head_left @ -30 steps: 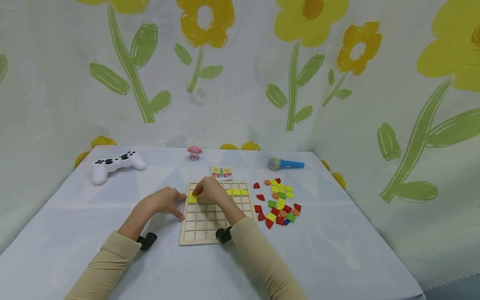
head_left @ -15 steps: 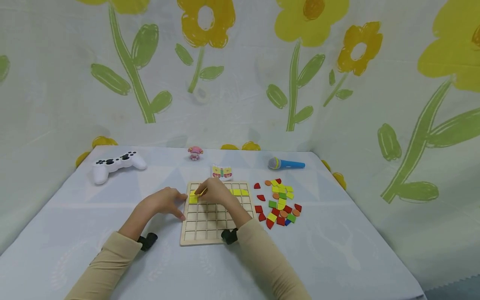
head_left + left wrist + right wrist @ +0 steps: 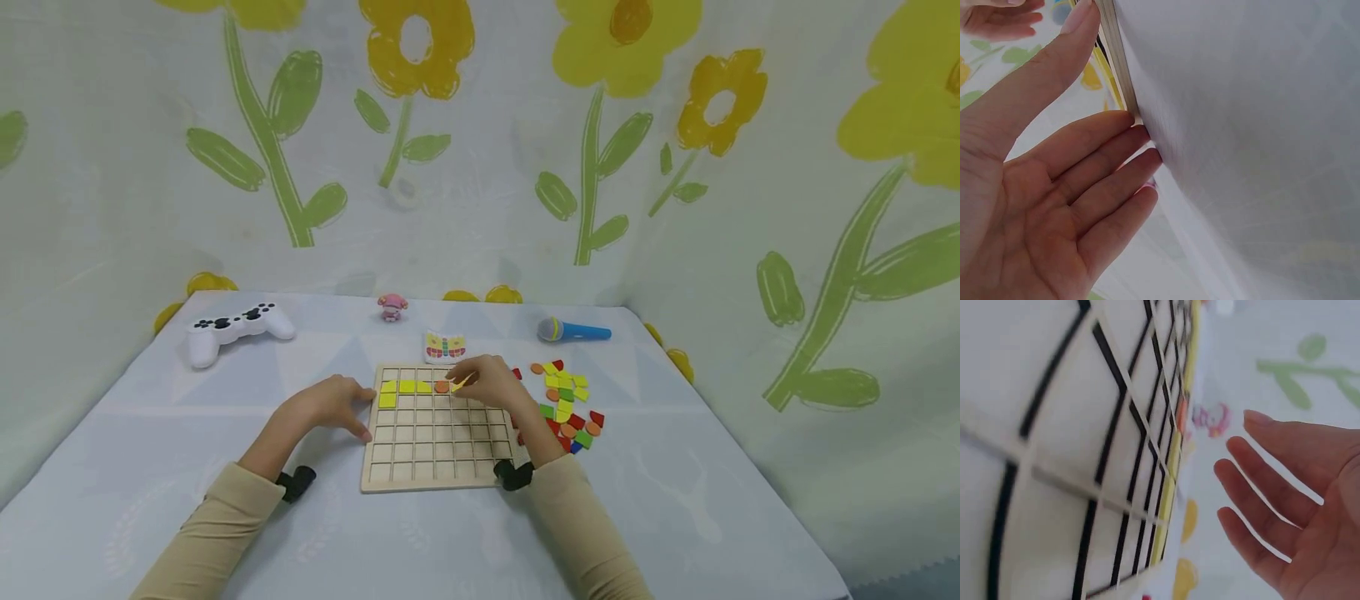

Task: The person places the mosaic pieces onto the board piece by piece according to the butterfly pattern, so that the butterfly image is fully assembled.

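Observation:
A wooden grid board (image 3: pixel 423 454) lies flat before me. Along its second row sit yellow pieces (image 3: pixel 407 387), with an orange disc (image 3: pixel 442 387) among them. One yellow square (image 3: pixel 387 401) is below the row's left end. My left hand (image 3: pixel 326 404) rests its thumb and fingertips on the board's left edge; the left wrist view has the fingers fairly straight against that wooden edge (image 3: pixel 1116 56). Over the upper right of the board hovers my right hand (image 3: pixel 491 385), partly hiding the row's right end. In the right wrist view its fingers are loosely bent and spread, with nothing between them.
Right of the board lies a loose spread of red, yellow, green and orange pieces (image 3: pixel 564 382). A butterfly picture card (image 3: pixel 445 346) is behind the board. Farther back are a white game controller (image 3: pixel 238 329), a pink figurine (image 3: pixel 392 307) and a blue microphone (image 3: pixel 576 331).
My right hand has moved right from the row's left end, uncovering yellow pieces and the orange disc. The left hand has stayed at the board's left edge.

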A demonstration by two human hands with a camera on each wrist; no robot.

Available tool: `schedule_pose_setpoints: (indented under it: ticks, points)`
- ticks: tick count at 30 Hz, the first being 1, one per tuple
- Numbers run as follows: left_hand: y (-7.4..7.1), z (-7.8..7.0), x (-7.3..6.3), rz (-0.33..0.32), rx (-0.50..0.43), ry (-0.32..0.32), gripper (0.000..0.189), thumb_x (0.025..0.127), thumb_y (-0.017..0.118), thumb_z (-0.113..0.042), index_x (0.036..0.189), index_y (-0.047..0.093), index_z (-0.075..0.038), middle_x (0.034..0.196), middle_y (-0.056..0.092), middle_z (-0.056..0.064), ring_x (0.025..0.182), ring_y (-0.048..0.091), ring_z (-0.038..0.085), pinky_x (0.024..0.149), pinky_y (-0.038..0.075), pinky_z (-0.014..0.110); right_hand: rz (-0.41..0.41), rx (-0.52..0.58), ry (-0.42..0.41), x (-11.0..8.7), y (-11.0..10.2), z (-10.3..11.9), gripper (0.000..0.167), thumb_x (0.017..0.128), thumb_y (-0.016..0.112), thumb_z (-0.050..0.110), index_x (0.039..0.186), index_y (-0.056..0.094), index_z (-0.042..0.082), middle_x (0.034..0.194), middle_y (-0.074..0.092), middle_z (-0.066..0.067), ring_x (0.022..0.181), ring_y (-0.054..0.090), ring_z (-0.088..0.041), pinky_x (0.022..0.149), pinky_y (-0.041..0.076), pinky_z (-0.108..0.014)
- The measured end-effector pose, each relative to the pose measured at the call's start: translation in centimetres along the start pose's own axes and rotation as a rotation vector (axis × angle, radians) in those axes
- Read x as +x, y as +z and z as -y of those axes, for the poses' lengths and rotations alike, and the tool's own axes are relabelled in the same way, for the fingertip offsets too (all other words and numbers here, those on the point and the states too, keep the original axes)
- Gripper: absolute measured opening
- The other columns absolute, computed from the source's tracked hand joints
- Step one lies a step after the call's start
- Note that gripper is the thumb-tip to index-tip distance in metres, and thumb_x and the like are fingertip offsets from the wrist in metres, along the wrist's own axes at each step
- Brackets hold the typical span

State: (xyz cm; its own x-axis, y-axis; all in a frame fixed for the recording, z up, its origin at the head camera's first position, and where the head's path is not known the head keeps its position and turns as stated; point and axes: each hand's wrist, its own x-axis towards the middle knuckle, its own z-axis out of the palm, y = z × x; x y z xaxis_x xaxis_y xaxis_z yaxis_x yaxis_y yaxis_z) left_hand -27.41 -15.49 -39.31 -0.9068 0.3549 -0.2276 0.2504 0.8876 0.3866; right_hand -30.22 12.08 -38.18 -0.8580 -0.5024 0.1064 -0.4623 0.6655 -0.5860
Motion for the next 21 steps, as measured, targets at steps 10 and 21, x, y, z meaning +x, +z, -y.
schedule_pose_setpoints:
  ticks: [10,21]
  points:
    - [0.3,0.1,0.0,-0.006,0.006,0.004,0.077,0.067,0.088,-0.032,0.131,0.058,-0.001,0.130,0.055,0.026,0.114,0.053,0.038,0.096,0.042,0.055,-0.154,-0.015,0.217,-1.9,-3.7,-4.9,0.022,0.085,0.073,0.008,0.107,0.073,0.004,0.096,0.070,-0.007,0.089,0.065,-0.023,0.075,0.054,-0.035]
    - [0.1,0.1,0.0,-0.011,0.011,0.010,0.078,0.067,0.088,-0.032,0.131,0.058,-0.001,0.129,0.056,0.026,0.105,0.055,0.032,0.094,0.044,0.054,-0.104,-0.018,0.484,-4.1,-6.5,-9.4,0.022,0.086,0.072,0.013,0.107,0.072,0.008,0.104,0.068,-0.008,0.094,0.060,-0.026,0.084,0.051,-0.041]
